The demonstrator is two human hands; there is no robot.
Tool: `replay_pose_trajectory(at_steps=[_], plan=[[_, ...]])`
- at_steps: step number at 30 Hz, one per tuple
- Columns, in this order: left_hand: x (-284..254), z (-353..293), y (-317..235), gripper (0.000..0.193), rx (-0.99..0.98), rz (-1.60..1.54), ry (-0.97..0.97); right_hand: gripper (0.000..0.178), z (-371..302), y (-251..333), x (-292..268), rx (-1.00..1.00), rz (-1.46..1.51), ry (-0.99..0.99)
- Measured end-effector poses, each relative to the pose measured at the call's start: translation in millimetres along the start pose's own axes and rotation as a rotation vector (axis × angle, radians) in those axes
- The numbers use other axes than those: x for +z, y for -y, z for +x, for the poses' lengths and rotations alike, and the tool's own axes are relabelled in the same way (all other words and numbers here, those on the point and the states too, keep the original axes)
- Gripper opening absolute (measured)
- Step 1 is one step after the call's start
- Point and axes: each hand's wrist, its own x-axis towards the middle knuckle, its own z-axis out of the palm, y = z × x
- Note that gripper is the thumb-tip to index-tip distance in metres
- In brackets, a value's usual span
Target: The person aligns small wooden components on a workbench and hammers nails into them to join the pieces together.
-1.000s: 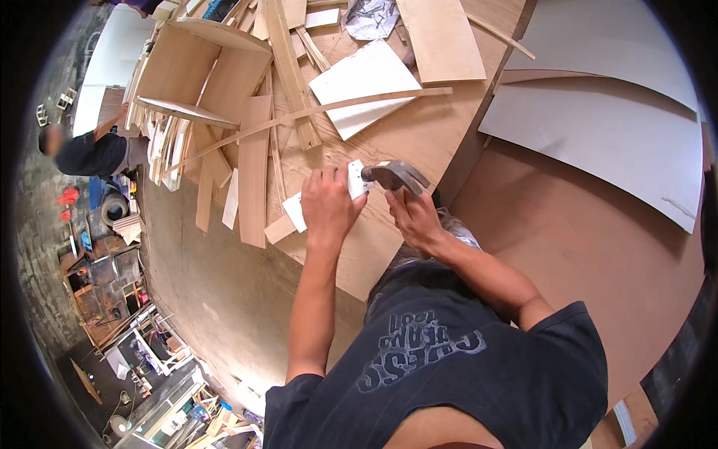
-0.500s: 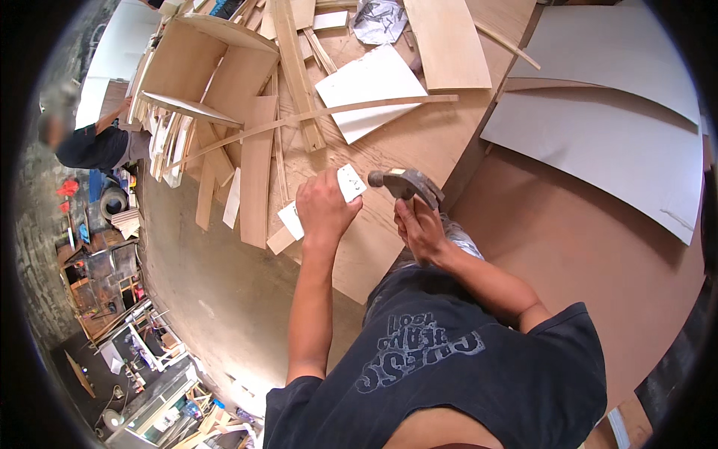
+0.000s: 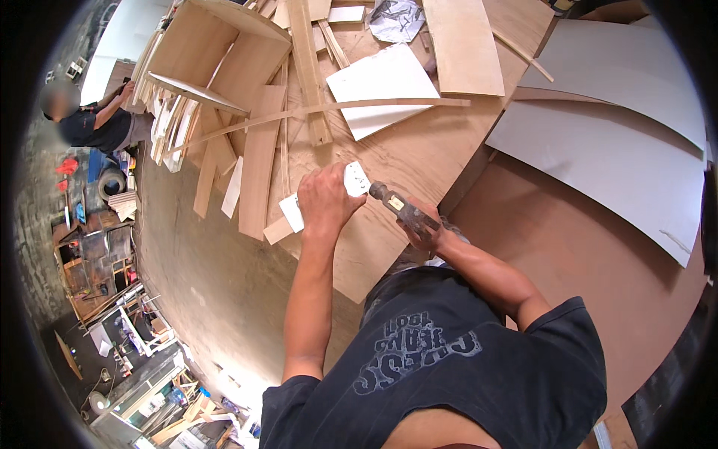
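My left hand [image 3: 325, 196] is wrapped round a narrow white board [image 3: 357, 179], whose two ends show on either side of the fingers. Small dark marks dot its right end. A claw hammer [image 3: 400, 206] is gripped in my right hand [image 3: 426, 228], its handle mostly hidden by the fingers and the head. The hammer's face is close to the right end of the white board; whether they touch I cannot tell. Beneath my left hand, a light wood strip [image 3: 278, 230] pokes out past the edge of the plywood tabletop [image 3: 404, 168].
Beyond my hands lie a white panel [image 3: 381, 90], a long thin strip [image 3: 299, 112] and several planks [image 3: 262, 161]. An open wooden box [image 3: 217, 52] stands far left. Large white sheets [image 3: 598, 161] lean at right. Another person [image 3: 97, 123] stands at the far left.
The hammer has turned and its head has dropped slightly, its face now pointing more toward the white board. My left hand keeps its grip. The view has shifted a little.
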Motion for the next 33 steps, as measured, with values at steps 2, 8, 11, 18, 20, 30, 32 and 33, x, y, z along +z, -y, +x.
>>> replay_pose_trajectory(at_steps=[2,8,11,18,20,30,32,33], plan=[[2,1,1,0.054,0.019,-0.023,-0.017,0.023,10,-8,8,-0.089,-0.077,-0.034],[3,-2,11,0.042,0.02,-0.054,-0.041,0.024,24,-3,8,-0.114,0.018,-0.116],[5,-2,9,0.043,0.016,-0.095,-0.04,0.026,25,-3,9,0.027,0.052,0.082],[5,1,20,0.046,0.009,-0.053,-0.042,0.028,36,-11,29,-0.312,0.002,-0.202],[8,1,21,0.043,0.009,-0.061,-0.058,0.026,20,-15,26,-0.15,-0.012,-0.069],[5,2,18,0.045,-0.017,-0.022,-0.035,0.015,10,15,11,0.252,0.204,0.068],[8,2,19,0.045,-0.002,-0.046,-0.072,0.015,22,13,19,0.102,0.101,-0.006],[9,3,19,0.04,-0.005,-0.054,-0.084,0.015,25,15,21,0.022,0.049,-0.041]])
